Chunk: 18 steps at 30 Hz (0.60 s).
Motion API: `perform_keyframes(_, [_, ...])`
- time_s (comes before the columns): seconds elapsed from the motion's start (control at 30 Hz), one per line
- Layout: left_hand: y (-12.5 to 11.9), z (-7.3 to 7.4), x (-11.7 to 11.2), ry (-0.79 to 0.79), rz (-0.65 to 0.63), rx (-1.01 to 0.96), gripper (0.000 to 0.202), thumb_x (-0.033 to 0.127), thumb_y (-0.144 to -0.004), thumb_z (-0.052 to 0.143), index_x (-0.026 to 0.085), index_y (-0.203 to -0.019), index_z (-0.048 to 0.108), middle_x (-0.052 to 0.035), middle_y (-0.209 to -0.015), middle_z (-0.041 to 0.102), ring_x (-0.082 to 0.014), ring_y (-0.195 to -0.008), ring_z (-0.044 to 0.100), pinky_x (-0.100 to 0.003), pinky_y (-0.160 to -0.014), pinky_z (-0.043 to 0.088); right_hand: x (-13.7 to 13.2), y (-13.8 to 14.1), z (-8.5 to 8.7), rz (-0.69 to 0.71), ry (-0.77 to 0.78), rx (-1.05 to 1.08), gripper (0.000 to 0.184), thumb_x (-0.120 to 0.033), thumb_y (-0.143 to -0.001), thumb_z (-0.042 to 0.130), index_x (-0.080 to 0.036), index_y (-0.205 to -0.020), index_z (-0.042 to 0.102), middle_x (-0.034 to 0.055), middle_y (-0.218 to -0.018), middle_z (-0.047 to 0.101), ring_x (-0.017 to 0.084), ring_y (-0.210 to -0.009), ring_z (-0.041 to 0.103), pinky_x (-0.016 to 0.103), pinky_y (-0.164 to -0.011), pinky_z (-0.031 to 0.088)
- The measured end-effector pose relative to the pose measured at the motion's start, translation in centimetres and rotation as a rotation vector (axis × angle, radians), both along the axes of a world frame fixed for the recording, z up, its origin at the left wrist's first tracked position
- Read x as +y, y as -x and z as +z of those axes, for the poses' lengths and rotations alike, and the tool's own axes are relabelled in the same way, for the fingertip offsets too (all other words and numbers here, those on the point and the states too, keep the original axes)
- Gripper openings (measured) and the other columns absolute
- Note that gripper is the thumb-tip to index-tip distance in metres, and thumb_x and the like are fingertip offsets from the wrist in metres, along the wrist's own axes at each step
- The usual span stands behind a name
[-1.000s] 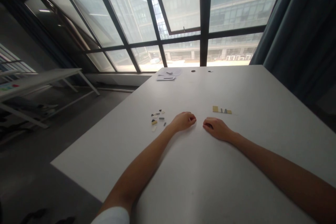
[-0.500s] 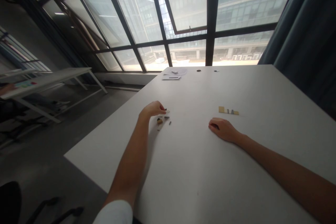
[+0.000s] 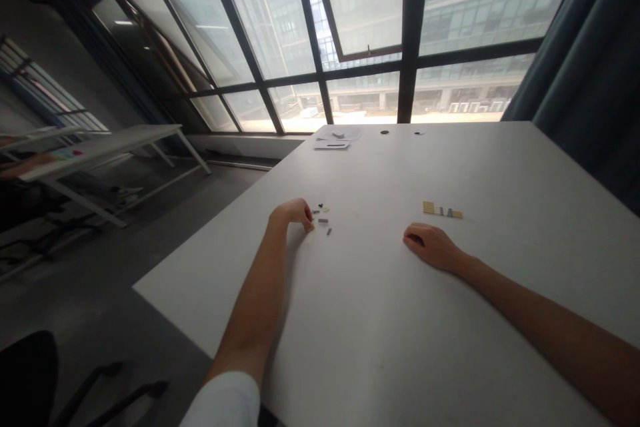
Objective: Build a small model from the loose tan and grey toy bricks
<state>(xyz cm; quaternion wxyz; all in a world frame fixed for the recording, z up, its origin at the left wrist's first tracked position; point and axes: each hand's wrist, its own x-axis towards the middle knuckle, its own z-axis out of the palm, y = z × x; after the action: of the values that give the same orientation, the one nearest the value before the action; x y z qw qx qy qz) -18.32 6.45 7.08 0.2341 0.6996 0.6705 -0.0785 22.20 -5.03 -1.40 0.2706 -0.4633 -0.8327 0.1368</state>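
Note:
My left hand rests on the white table with its fingers curled down onto several tiny loose building pieces, grey, black and tan. What the fingertips pinch is too small to name. My right hand lies on the table with its fingers curled under, and nothing shows in it. A short flat strip of tan bricks with grey bits lies just beyond my right hand.
Papers and two small dark discs lie at the table's far edge by the tall windows. A dark curtain hangs at the right. Another white table stands to the left, and a dark chair sits at bottom left.
My left hand moved left from beside my right hand to the pile of small pieces and curled over them. My right hand stayed in place. The view shifted slightly.

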Motion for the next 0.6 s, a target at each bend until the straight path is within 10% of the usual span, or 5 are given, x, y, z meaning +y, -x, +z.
perform_keyframes(0.3, [-0.1,-1.1,0.0,-0.021,-0.032,-0.065,0.017,0.024,-0.052,0.073,0.018,-0.067,0.077,-0.0009,-0.068,0.073,-0.0163,-0.069,0.063,-0.021,-0.058,0.041,0.2,-0.1,-0.3,0.005,-0.008,-0.002,0.018,-0.027,-0.092,0.052,-0.021,-0.081,0.064,0.0025,-0.079,0.065,0.017,-0.073,0.057,0.027,-0.069,0.04])
perform_keyframes(0.6, [-0.8,1.2,-0.6,-0.271,0.031,-0.255,0.024,0.033,-0.062,0.071,0.014,-0.075,0.079,-0.0052,-0.069,0.072,-0.0147,-0.064,0.059,-0.021,-0.053,0.039,0.0,0.1,0.1,0.007,-0.001,-0.003,0.018,-0.027,-0.093,0.051,-0.021,-0.08,0.063,0.0029,-0.079,0.065,0.017,-0.074,0.057,0.027,-0.07,0.04])
